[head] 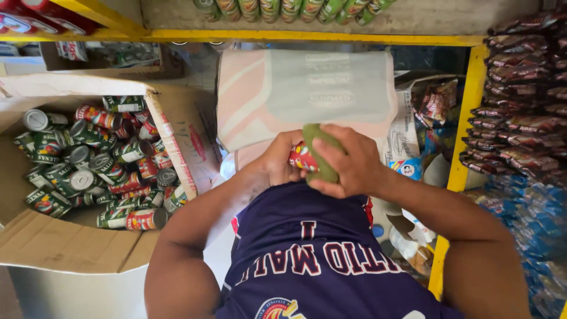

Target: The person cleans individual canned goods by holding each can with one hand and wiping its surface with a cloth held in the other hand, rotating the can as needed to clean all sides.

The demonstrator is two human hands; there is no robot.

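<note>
Near the centre of the frame, both hands meet against the person's chest. The left hand (277,159) has its grip closed around a small red-and-green can (301,158), steadying it, while the right hand (348,162) presses an olive-green cloth (319,150) over the can's side, fingers wrapped tight, seemingly wiping it. At the left, an open cardboard box (71,248) holds a jumble of matching cans (94,165), lying every way and close enough to reach. A pale folded sack (307,88) lies ahead, under a yellow-edged shelf (295,36). Hanging snack packets (525,118) fill the right edge.
</note>
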